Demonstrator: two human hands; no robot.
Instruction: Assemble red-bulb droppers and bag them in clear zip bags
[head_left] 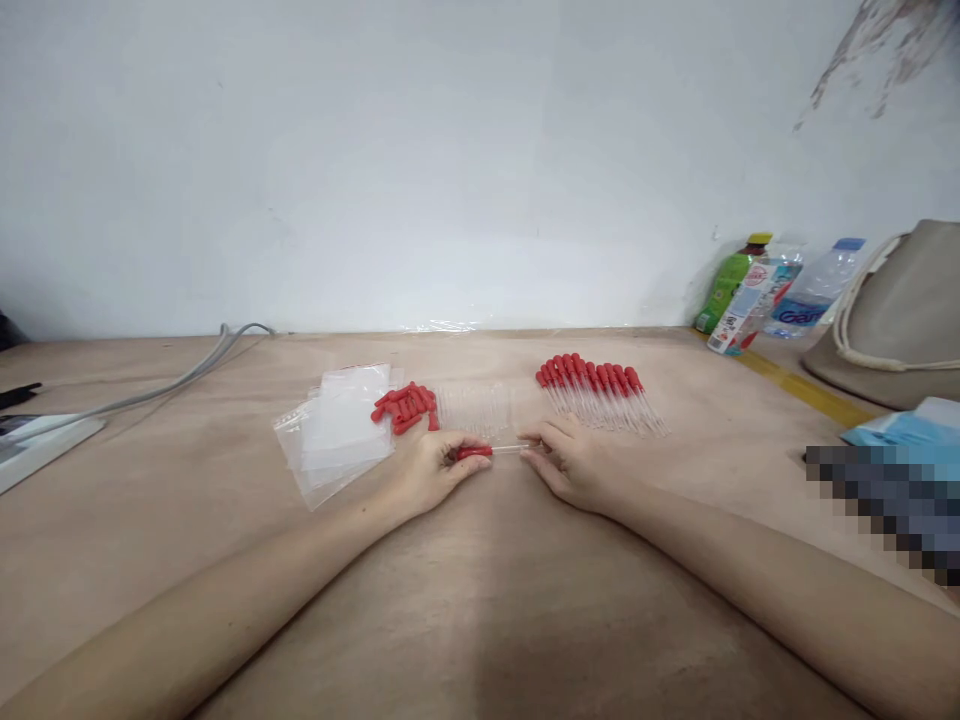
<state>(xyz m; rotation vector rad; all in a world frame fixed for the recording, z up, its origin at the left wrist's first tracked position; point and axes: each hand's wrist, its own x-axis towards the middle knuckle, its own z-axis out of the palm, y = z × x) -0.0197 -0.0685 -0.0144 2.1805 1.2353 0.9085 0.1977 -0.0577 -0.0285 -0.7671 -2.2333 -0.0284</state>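
My left hand (pixel 441 465) is closed on a red rubber dropper bulb (pixel 475 453), held level just above or on the table. From the bulb's open end a thin clear glass tube (pixel 508 449) runs right into the pinched fingers of my right hand (pixel 566 462). How deep the tube sits in the bulb cannot be seen. Beyond my left hand lies a pile of loose red bulbs (pixel 409 405), with a row of clear glass tubes (pixel 472 405) to its right. Past my right hand, droppers with red bulbs (pixel 592 375) lie side by side in a slanting row.
Clear plastic bags with white sheets (pixel 345 415) lie left of the bulbs. A grey cable (pixel 187 375) crosses the left side. Bottles (pixel 731 285), a carton (pixel 750 305), a beige bag (pixel 892 310) and a blue item (pixel 907 440) stand or lie at the right.
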